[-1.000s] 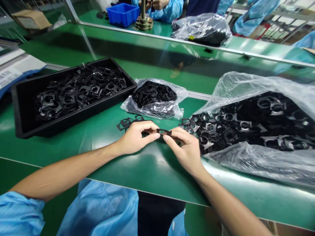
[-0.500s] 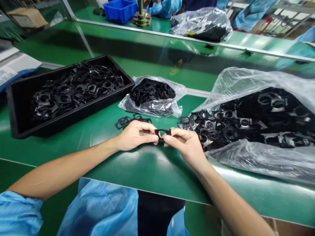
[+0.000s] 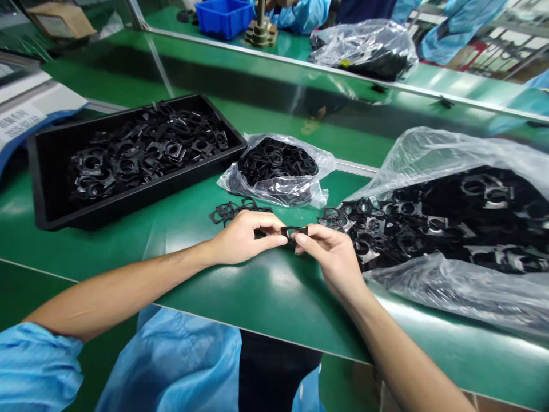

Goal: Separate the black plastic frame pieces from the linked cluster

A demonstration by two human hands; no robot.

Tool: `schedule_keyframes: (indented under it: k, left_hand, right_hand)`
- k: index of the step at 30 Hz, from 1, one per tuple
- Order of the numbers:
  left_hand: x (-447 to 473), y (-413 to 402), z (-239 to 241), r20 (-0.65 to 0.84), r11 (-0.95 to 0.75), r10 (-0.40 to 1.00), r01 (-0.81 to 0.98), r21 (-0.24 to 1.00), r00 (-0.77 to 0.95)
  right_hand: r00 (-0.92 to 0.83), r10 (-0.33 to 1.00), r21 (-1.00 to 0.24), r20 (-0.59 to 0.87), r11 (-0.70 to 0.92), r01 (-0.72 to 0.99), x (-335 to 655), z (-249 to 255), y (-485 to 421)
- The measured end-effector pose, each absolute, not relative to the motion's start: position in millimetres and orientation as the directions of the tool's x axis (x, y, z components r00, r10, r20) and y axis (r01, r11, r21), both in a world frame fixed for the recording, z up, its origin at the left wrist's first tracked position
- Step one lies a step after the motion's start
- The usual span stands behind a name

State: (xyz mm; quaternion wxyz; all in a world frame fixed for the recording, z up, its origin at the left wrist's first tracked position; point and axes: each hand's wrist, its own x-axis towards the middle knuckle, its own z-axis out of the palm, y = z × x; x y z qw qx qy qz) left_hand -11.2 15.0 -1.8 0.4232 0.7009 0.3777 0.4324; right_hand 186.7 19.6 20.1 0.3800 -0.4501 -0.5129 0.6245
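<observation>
A small black frame-like part with a round opening (image 3: 294, 229) is pinched between both hands above the green table (image 3: 257, 297). My left hand (image 3: 246, 237) grips its left end with thumb and fingers. Its right end is in the closed fingers of my right hand (image 3: 330, 249). Several thin black rings (image 3: 227, 212) lie on the table just beyond my left hand. Beside my right hand, black parts with round holes (image 3: 373, 226) spill from a large clear plastic bag (image 3: 433, 140).
At the left stands a black tray (image 3: 141, 191) heaped with similar parts. A smaller clear bag (image 3: 317, 197) of black rings sits in the middle. Behind a metal-edged divider are a blue bin (image 3: 223, 20), another filled bag (image 3: 364, 43) and a co-worker's blue sleeve (image 3: 304, 17).
The view has shifted, so the table's contents appear a little farther right. The black part looks tilted to a flatter angle between my fingers; both hands still hold it.
</observation>
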Motion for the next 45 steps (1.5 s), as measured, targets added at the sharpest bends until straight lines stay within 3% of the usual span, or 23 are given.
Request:
schedule_keyframes:
  k: [5,16,25,39,45]
  left_hand:
    - [-9.0,13.6,-2.0,0.18,-0.224,0.935,0.113,0.968,0.307]
    - [-6.5,16.1,-4.6,0.051,-0.042,0.974,-0.046,0.998,0.223]
    - [-6.7,16.2,-0.8,-0.018,0.062,0.95,-0.131,0.989,0.312]
    - [-12.2,19.0,-0.2,-0.044,0.097,0.904,-0.102,0.99,0.426]
    - [-11.9,19.0,0.5,-0.059,0.135,0.902,-0.151,0.979,0.427]
  right_hand:
    - [-0.333,0.929,-0.983,-0.163,-0.18,-0.023,187.3,20.1,20.4]
    - [-0.349,0.936,-0.972,-0.038,0.046,0.229,187.8,22.4,15.9]
    - [-0.354,0.932,-0.982,-0.082,-0.014,0.191,188.3,25.9,17.1]
    - [-0.328,0.94,-0.981,-0.089,-0.027,0.19,186.9,26.8,16.4]
    - [-0.319,0.941,-0.991,-0.114,-0.087,0.099,188.9,22.3,19.0]
